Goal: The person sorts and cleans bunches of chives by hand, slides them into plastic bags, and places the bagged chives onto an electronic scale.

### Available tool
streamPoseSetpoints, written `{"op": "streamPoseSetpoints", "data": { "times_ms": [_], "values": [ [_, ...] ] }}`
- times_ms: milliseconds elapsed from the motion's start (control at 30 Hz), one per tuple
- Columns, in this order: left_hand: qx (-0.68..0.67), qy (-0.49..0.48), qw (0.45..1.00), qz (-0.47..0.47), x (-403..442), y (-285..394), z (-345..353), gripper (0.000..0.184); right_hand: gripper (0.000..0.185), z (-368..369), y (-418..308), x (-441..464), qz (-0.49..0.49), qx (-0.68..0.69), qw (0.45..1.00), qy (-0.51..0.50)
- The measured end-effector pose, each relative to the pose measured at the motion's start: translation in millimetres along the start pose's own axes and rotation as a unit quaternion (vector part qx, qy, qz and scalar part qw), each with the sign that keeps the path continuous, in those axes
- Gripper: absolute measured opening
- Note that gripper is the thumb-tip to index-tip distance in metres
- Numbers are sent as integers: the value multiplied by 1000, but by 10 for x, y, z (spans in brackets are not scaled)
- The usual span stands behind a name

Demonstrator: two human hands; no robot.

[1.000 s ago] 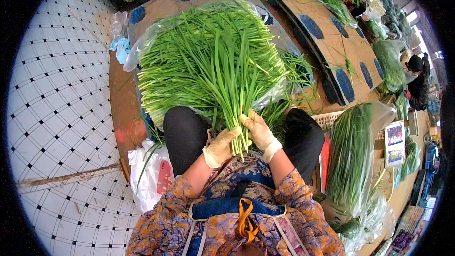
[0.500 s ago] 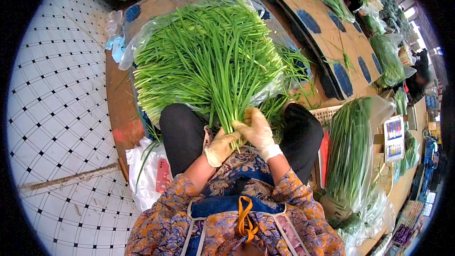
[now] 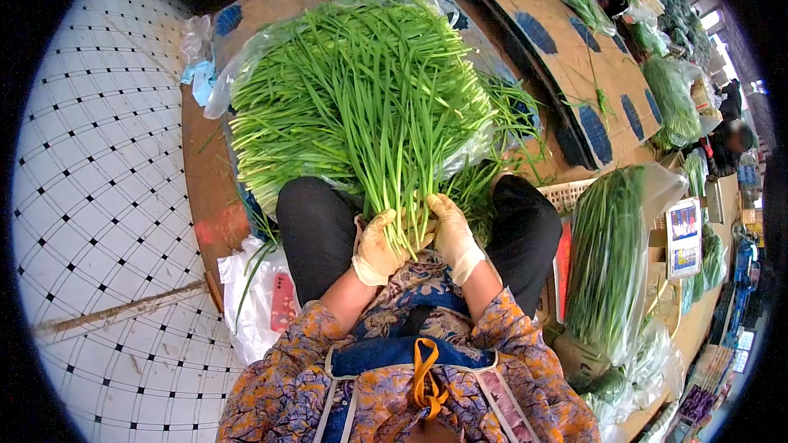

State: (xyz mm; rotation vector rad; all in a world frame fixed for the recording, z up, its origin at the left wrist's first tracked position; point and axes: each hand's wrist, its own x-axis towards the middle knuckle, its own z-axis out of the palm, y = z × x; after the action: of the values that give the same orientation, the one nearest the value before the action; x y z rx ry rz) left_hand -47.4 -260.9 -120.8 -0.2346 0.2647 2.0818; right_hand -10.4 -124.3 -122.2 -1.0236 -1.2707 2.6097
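A bunch of garlic chives (image 3: 396,172) stands between my gloved hands, its pale stem ends toward me and its green leaves fanned over a big pile of chives (image 3: 287,98). My left hand (image 3: 379,250) wraps the left side of the stem ends. On the other side, my right hand (image 3: 451,238) grips the bunch with its thumb along the stems; its fingers are partly hidden behind them. The stem ends look spread rather than tightly bundled. Clear plastic sheeting (image 3: 228,90) shows around the pile's edge, in front of my bent knees.
To the right lie a plastic-wrapped bundle of long greens (image 3: 607,262) and a sheet with a printed screen-like face (image 3: 684,238). Cardboard with blue patches (image 3: 566,57) lies beyond. A red phone (image 3: 284,302) rests on a white bag (image 3: 246,303) at left. Other people are at far right.
My hands have moved a little apart, and the stem ends between them have spread wider. The right hand has shifted slightly down, its thumb now along the stems.
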Motion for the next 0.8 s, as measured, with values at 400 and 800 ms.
{"op": "streamPoseSetpoints", "data": {
  "times_ms": [400, 800],
  "values": [
    [-43, 22, 998, -41, 80, 5, -140, 45, 25, -168, -36, 4, -15, -133, 991, -11],
    [108, 126, 985, -37, 90, -65, -236, 23, 38, 172, -468, 174, -215, -713, 666, 41]
  ]
}}
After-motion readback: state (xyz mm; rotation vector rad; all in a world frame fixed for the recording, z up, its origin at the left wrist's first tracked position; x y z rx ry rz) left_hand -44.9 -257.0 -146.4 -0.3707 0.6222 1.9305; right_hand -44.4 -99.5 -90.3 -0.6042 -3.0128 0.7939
